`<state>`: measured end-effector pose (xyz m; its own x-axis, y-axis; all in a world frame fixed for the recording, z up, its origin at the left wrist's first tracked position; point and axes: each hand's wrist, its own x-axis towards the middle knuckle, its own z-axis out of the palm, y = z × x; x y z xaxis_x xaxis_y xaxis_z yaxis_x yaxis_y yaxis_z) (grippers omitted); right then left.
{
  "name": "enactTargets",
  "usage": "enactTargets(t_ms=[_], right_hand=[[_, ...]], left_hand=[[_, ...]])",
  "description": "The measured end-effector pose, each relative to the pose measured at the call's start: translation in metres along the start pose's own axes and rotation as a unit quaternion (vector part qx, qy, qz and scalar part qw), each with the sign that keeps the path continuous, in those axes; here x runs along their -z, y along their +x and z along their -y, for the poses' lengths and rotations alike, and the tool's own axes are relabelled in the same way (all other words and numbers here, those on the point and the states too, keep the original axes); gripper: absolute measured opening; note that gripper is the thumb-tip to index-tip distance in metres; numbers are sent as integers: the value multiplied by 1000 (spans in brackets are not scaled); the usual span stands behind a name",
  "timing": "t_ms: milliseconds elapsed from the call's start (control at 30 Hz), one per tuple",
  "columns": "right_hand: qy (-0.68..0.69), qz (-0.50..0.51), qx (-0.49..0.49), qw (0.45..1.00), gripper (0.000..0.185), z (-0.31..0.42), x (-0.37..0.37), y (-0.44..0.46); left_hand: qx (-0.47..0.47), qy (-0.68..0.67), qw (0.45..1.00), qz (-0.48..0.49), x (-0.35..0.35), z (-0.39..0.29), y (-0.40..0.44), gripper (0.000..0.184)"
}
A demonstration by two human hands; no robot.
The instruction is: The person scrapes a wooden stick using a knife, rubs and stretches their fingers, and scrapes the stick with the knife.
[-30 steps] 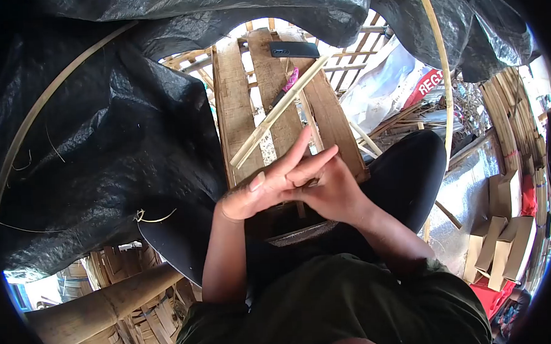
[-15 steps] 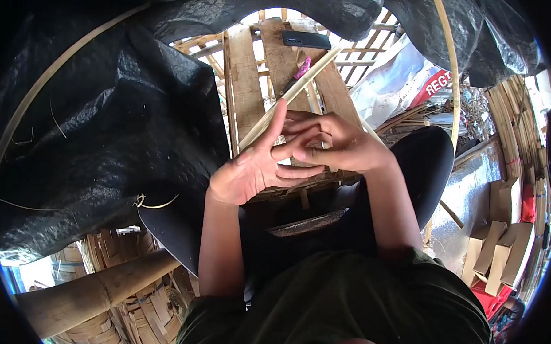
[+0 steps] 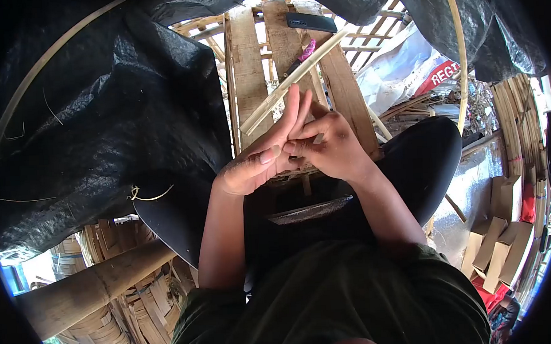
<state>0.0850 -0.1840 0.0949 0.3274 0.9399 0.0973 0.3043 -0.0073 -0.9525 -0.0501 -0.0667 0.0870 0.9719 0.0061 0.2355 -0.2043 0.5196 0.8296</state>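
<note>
My left hand (image 3: 257, 163) is held up over the near end of the wooden planks, palm partly turned toward me, with some fingers stretched upward. My right hand (image 3: 337, 146) comes in from the right, its fingers bent and pinching at the fingers of my left hand. No object shows between the two hands; part of the left fingers is hidden. Just beyond them, pale split bamboo strips (image 3: 308, 66) lie slantwise across the planks (image 3: 249, 65). Beside the strips is a tool with a pink wrapped handle (image 3: 308, 50), mostly covered.
A dark phone (image 3: 311, 22) rests at the far end of the planks. Black plastic sheeting (image 3: 131, 117) hangs at left and overhead. Cardboard pieces (image 3: 500, 248) are stacked at right. A thick bamboo pole (image 3: 102, 287) crosses the lower left, near woven bamboo (image 3: 92, 334).
My interlaced fingers have come apart. My left fingers now point upward and closer together, and my right hand has closed on them. The view has shifted slightly.
</note>
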Motion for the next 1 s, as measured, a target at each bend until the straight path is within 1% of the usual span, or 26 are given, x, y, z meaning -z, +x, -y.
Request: enactTargets(t_ms=[33, 67, 133, 267, 333, 367, 433, 467, 500, 567, 600, 633, 700, 733, 800, 1000], right_hand=[[5, -26, 16, 1000, 15, 0, 0, -1], [5, -26, 15, 1000, 15, -2, -2, -1], [-44, -110, 114, 986, 16, -12, -8, 0], [-6, -81, 117, 990, 15, -21, 0, 3], [42, -107, 76, 990, 9, -18, 6, 1], [40, -107, 77, 990, 9, -15, 11, 2], [224, -113, -9, 968, 10, -10, 24, 6], [254, -116, -21, 960, 13, -16, 26, 7], [253, -117, -19, 960, 13, -14, 29, 8], [431, -62, -68, 897, 26, -9, 35, 11], [444, -21, -35, 895, 38, -15, 37, 11], [445, -20, -35, 895, 38, -20, 37, 11], [526, 42, 8, 849, 50, -24, 36, 14], [525, 45, 10, 850, 50, -20, 37, 15], [507, 40, -5, 861, 63, -5, 36, 10], [473, 23, -14, 881, 73, 9, 30, 10]], left_hand=[[3, 13, 1000, -11, 0, 0, 0, 109], [3, 11, 1000, -11, 0, 0, 0, 109], [17, 47, 998, -42, 1, -2, 2, 109], [23, 24, 998, -58, 7, -4, 0, 109], [-10, 57, 993, -107, 11, -3, 0, 109], [-12, 57, 993, -107, 16, -4, 0, 109], [-105, 24, 976, -187, 23, -11, 2, 109], [-140, 5, 973, -184, 22, -14, 2, 101], [-140, 5, 973, -182, 22, -14, 3, 101], [-183, -29, 967, -173, 22, -12, 5, 95], [-189, -41, 968, -160, 21, -11, 6, 92], [-189, -40, 968, -161, 20, -11, 6, 92], [-199, -75, 964, -157, 15, -10, 7, 92], [-203, -82, 963, -158, 13, -10, 7, 93], [-206, -89, 962, -155, 10, -11, 8, 93], [-206, -95, 963, -145, 8, -13, 7, 95]])
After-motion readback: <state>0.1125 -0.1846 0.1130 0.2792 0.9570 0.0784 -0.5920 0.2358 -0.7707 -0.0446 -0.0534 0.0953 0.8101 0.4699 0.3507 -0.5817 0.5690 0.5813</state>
